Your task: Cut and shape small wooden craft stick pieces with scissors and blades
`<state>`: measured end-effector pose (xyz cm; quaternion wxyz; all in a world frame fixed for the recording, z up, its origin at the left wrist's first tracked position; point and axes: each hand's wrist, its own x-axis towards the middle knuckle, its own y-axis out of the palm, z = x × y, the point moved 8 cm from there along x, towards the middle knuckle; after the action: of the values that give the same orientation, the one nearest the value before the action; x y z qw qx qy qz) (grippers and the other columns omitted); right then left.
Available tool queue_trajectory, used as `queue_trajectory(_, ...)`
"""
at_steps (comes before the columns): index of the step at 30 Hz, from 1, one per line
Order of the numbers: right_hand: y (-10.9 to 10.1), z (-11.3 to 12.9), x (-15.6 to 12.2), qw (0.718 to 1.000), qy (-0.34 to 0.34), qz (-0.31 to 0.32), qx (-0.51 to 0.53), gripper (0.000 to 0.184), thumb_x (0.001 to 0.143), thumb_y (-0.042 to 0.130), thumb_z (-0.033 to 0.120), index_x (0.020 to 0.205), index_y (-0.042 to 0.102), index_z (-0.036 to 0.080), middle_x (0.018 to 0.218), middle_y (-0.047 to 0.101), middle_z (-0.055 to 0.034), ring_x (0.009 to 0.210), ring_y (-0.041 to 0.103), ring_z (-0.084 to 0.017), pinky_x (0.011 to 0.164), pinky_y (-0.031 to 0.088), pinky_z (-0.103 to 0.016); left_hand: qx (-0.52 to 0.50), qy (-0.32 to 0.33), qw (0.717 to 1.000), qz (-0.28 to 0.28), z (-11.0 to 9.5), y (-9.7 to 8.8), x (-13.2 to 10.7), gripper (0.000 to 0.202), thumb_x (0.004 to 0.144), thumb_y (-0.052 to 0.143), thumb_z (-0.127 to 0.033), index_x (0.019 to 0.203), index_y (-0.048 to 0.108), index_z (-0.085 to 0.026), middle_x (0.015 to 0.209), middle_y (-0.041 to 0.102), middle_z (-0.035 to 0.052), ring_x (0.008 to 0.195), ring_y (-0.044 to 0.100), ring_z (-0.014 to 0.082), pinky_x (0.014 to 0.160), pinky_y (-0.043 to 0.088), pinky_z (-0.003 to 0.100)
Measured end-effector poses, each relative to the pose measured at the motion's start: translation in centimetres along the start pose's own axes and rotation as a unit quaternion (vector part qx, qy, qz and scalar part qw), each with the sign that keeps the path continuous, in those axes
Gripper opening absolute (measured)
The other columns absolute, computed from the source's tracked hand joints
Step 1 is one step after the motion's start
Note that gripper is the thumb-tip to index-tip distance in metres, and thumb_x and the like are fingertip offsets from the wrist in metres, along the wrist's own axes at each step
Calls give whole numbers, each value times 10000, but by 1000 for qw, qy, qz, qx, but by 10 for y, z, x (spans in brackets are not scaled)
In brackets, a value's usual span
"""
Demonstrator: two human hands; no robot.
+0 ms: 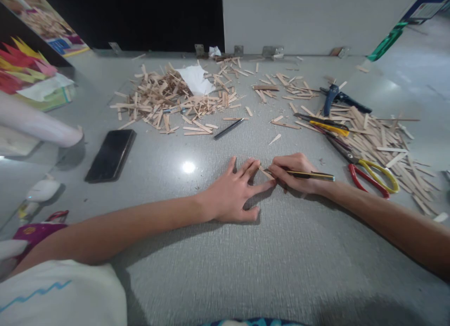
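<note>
My left hand point(236, 191) lies flat on the grey table point(246, 269), fingers spread, with its fingertips pressing a small wooden stick point(265, 172) down. My right hand point(294, 172) is closed around a dark pencil with a yellow band point(311, 175), its tip against that stick. The two hands almost touch at the stick.
A pile of wooden stick scraps point(168, 98) and a white paper point(195, 79) lie at the back. More sticks point(379, 138), red-and-yellow scissors point(372, 173), a yellow cutter point(328, 126) and a blue tool point(332, 97) sit at the right. A black phone point(111, 155) and a loose pencil point(228, 128) lie left of centre.
</note>
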<state>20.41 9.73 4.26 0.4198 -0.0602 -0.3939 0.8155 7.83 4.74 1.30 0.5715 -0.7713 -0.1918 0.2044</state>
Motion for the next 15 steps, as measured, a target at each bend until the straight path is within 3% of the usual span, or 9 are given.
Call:
queue_trajectory(4,-2,-6,2,998,38,-6,56,533,1107,549,490,640,508,237,512,571,43,429,516,-96,459,404,-244,-5,-1,1000,-2,2,0,2,768,1020,601,-489,1715,360,-269,1795,243,255,1656,196,527,1228,180,821)
queue_trajectory(7,-6,-11,2,995,57,-47,67,520,1091,568,500,647,536,232,493,580,42,388,502,-98,419,400,-243,-9,7,1000,-8,2,1,2,759,1023,595,-486,1715,366,-277,1800,233,247,1654,202,530,1225,186,826)
queue_trajectory(12,-32,-28,-8,964,89,-247,30,318,1106,524,430,864,605,238,522,553,64,382,476,-127,382,356,-249,2,12,1000,-11,3,3,2,769,1028,598,-524,1717,367,-271,1786,238,282,1647,209,545,1210,206,845)
queue_trajectory(14,-40,-32,-13,947,87,-311,2,158,1063,599,373,1062,661,228,697,703,1,514,603,-166,490,485,-282,11,13,1000,-5,3,5,1,767,1036,588,-527,1719,361,-262,1776,245,301,1647,207,548,1207,216,846)
queue_trajectory(15,-41,-33,-13,943,83,-322,-20,185,1044,609,322,1190,667,224,857,782,-53,638,688,-199,596,562,-321,12,17,1000,-4,3,6,0,764,1039,586,-521,1718,366,-248,1768,251,315,1644,210,554,1201,223,850)
